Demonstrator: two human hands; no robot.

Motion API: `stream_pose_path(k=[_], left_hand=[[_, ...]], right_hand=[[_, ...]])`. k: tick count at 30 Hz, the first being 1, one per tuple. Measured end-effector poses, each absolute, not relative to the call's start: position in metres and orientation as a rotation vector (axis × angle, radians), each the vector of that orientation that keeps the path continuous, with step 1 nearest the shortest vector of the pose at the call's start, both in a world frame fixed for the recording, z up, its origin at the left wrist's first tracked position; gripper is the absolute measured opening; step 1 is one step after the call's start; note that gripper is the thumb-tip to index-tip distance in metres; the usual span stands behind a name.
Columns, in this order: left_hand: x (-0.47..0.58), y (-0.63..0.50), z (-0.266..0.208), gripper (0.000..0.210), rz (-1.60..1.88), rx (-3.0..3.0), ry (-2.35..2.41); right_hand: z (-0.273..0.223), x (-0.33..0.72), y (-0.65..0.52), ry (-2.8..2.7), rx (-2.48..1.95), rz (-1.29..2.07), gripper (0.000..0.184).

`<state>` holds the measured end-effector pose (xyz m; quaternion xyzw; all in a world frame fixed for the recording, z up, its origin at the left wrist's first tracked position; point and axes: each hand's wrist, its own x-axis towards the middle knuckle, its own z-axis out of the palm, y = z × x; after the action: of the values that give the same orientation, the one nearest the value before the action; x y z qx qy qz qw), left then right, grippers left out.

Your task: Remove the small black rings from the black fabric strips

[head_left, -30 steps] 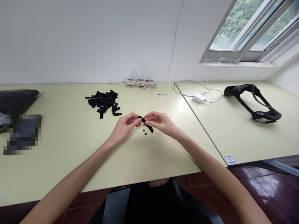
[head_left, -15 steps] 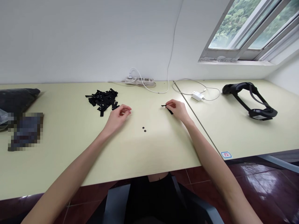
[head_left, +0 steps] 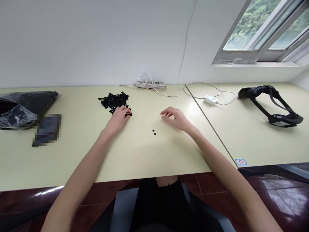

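At ten o'clock, the left hand (head_left: 117, 119) touches short black fabric strips (head_left: 114, 100), grip impossible to tell, and should pinch just one, while the right hand (head_left: 175, 118), loosely curled, looks empty.

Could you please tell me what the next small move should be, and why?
I'd probably have the left hand pinch one black strip and lift it from the pile: the hand is at the pile's near edge, with that strip at its fingertips.

Right fingers (head_left: 165, 111) slightly blurred, black strip (head_left: 128, 114) partly hidden by left fingers (head_left: 122, 109), perhaps held, bag (head_left: 40, 100) cropped
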<state>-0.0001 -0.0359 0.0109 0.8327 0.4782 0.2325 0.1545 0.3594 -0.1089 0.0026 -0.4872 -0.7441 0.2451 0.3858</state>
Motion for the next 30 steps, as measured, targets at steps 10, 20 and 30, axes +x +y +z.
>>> stream_pose_path(k=[10, 20, 30], left_hand=[[0.025, -0.046, 0.036, 0.024, 1.322, 1.728, 1.207], [0.064, -0.089, 0.047, 0.053, 1.039, 1.358, 0.766], [0.070, -0.099, 0.046, 0.039, 0.953, 1.396, 0.690]], right_hand=[[-0.004, 0.304, -0.139, -2.187, -0.982, 0.869, 0.020], [0.020, 0.299, -0.144, -1.660, -0.943, 0.964, 0.034], [0.021, 0.298, -0.148, -1.492, -0.918, 1.166, 0.027]])
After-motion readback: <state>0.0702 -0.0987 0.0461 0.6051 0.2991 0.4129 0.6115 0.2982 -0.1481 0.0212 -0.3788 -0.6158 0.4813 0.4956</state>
